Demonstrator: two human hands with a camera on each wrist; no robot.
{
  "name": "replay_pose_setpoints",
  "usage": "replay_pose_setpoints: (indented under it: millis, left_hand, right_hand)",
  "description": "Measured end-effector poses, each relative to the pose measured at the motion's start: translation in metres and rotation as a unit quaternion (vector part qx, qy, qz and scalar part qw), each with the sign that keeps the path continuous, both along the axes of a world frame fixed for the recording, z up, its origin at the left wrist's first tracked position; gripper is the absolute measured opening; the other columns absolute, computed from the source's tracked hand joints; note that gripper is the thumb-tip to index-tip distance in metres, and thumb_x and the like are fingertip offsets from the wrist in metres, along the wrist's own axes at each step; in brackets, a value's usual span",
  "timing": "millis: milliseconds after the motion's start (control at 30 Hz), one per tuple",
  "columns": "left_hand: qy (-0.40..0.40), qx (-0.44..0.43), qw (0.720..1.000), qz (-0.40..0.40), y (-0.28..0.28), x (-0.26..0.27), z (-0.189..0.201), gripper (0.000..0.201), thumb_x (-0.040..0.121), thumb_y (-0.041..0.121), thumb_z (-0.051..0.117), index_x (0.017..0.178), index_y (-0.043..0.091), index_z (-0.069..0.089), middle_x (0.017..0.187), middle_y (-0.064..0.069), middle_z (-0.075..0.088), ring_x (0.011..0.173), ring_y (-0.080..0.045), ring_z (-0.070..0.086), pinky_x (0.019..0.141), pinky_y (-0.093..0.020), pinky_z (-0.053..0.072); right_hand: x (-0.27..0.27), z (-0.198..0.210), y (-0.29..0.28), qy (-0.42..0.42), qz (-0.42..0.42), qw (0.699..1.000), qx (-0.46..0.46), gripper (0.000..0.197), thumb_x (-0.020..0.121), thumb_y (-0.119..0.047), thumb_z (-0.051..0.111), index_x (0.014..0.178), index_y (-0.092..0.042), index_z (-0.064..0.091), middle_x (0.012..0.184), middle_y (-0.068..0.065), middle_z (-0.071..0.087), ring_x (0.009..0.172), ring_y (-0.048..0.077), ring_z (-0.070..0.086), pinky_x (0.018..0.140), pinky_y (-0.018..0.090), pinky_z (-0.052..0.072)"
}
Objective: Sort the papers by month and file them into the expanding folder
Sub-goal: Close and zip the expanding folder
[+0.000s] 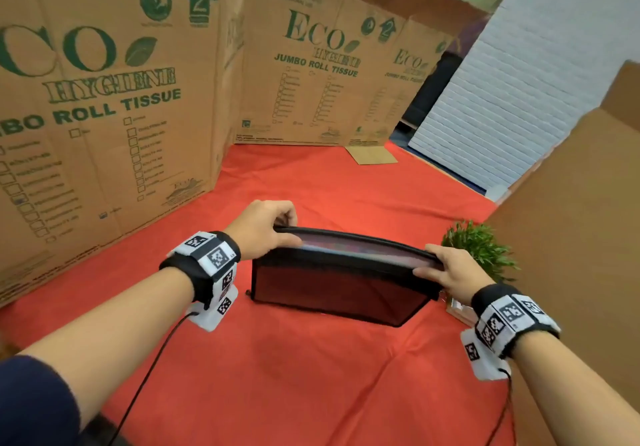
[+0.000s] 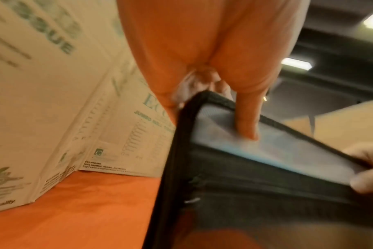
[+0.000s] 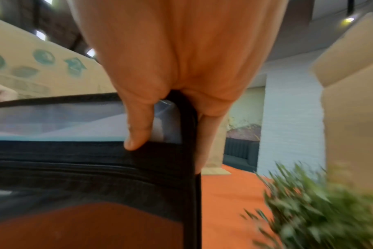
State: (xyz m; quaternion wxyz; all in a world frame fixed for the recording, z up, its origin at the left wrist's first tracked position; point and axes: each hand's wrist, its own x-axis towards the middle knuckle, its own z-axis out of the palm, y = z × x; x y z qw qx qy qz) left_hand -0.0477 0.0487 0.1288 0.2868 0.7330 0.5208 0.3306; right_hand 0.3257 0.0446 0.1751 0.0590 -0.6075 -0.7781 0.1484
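- Standing upright at centre on the red cloth (image 1: 311,376), the expanding folder (image 1: 341,293) is pinned at both top corners to keep it from tipping.
- Left hand (image 1: 258,229) at 10 o'clock pinches the rim, thumb in front.
- Right hand (image 1: 450,269) at 3 o'clock does likewise, probably spreading the pockets.
- No loose papers in sight; plant (image 1: 479,248) just beside, at 2 o'clock.

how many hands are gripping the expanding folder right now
2: the left hand grips the top left corner of the expanding folder, the right hand grips its top right corner.
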Motion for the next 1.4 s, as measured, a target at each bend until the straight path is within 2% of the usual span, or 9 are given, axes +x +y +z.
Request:
replay_pose_setpoints:
  millis: [100, 200, 333, 433, 567, 700, 767, 1000, 1400]
  left_hand:
    - [0.056, -0.022, 0.998, -0.031, 0.003, 0.011, -0.013, 0.022, 0.081, 0.037, 0.076, 0.091, 0.020, 0.066, 0.080, 0.002, 0.068, 0.075, -0.019, 0.060, 0.071, -0.034, 0.046]
    - [0.043, 0.006, 0.999, 0.000, 0.007, 0.019, -0.019, 0.016, 0.085, 0.032, 0.072, 0.085, 0.018, 0.066, 0.070, 0.003, 0.062, 0.069, -0.022, 0.058, 0.064, -0.034, 0.042]
    - [0.029, 0.038, 0.998, 0.048, 0.011, 0.032, -0.015, 0.025, 0.086, 0.036, 0.070, 0.099, 0.015, 0.070, 0.074, 0.008, 0.056, 0.075, -0.018, 0.051, 0.068, -0.030, 0.036]
    - [-0.004, 0.051, 0.998, 0.048, 0.012, 0.036, -0.001, 0.025, 0.086, 0.033, 0.069, 0.083, 0.009, 0.065, 0.066, -0.006, 0.057, 0.064, -0.025, 0.048, 0.062, -0.035, 0.038]
    - [0.012, 0.053, 0.998, 0.025, 0.022, 0.029, 0.030, 0.028, 0.092, 0.024, 0.059, 0.080, -0.001, 0.058, 0.063, -0.013, 0.049, 0.057, -0.025, 0.042, 0.055, -0.036, 0.029]
    - [0.016, 0.034, 0.999, 0.005, 0.037, 0.015, 0.051, 0.023, 0.091, 0.017, 0.056, 0.086, -0.005, 0.059, 0.065, -0.008, 0.049, 0.058, -0.021, 0.040, 0.055, -0.033, 0.028]
    - [0.027, 0.023, 0.999, -0.007, 0.040, 0.010, 0.054, 0.019, 0.092, 0.017, 0.055, 0.090, -0.001, 0.061, 0.066, -0.006, 0.052, 0.059, -0.021, 0.043, 0.055, -0.033, 0.030]
    - [0.005, 0.005, 1.000, -0.029, 0.047, -0.004, 0.054, 0.020, 0.090, 0.011, 0.049, 0.094, 0.000, 0.064, 0.081, -0.016, 0.067, 0.075, -0.031, 0.058, 0.068, -0.039, 0.045]
    - [0.006, 0.031, 0.998, -0.063, 0.061, -0.009, 0.058, 0.022, 0.087, 0.013, 0.049, 0.077, -0.003, 0.061, 0.065, -0.018, 0.059, 0.055, -0.024, 0.044, 0.054, -0.035, 0.037]
  right_hand:
    - [0.011, -0.028, -0.002, -0.038, -0.082, 0.996, 0.017, 0.044, 0.085, -0.026, 0.072, 0.121, -0.006, 0.059, 0.115, 0.013, 0.062, 0.112, 0.032, 0.058, 0.091, 0.036, 0.042]
    - [0.002, -0.034, -0.008, -0.130, -0.098, 0.975, 0.153, 0.052, 0.079, -0.029, 0.075, 0.123, -0.010, 0.054, 0.118, 0.014, 0.053, 0.111, 0.039, 0.052, 0.087, 0.049, 0.048]
    - [-0.064, -0.034, -0.040, -0.037, -0.039, 0.942, 0.332, 0.044, 0.080, -0.027, 0.069, 0.117, -0.009, 0.055, 0.111, 0.011, 0.052, 0.103, 0.035, 0.054, 0.080, 0.047, 0.049]
    - [-0.126, -0.063, -0.078, 0.005, 0.117, 0.960, 0.254, 0.037, 0.080, -0.034, 0.066, 0.113, -0.019, 0.057, 0.106, 0.001, 0.053, 0.094, 0.025, 0.056, 0.073, 0.042, 0.049]
    - [-0.188, -0.106, -0.105, -0.125, 0.292, 0.926, 0.202, 0.061, 0.070, -0.033, 0.072, 0.126, -0.030, 0.050, 0.121, 0.004, 0.051, 0.094, 0.022, 0.050, 0.074, 0.036, 0.045]
    - [-0.213, -0.114, -0.099, -0.224, 0.318, 0.886, 0.253, 0.030, 0.084, -0.022, 0.047, 0.107, -0.030, 0.063, 0.125, 0.002, 0.047, 0.094, 0.021, 0.043, 0.072, 0.036, 0.043]
    - [-0.220, -0.114, -0.091, -0.252, 0.338, 0.869, 0.259, 0.034, 0.088, -0.019, 0.035, 0.096, -0.030, 0.066, 0.124, -0.001, 0.049, 0.093, 0.021, 0.041, 0.072, 0.035, 0.042]
    - [-0.235, -0.108, -0.079, -0.276, 0.370, 0.856, 0.233, 0.012, 0.084, -0.032, 0.061, 0.073, -0.028, 0.066, 0.109, -0.002, 0.046, 0.092, 0.023, 0.043, 0.068, 0.037, 0.037]
    - [-0.268, -0.073, -0.055, -0.214, 0.314, 0.876, 0.297, 0.011, 0.088, -0.017, 0.049, 0.077, -0.018, 0.048, 0.075, -0.001, 0.046, 0.069, 0.020, 0.041, 0.062, 0.034, 0.030]
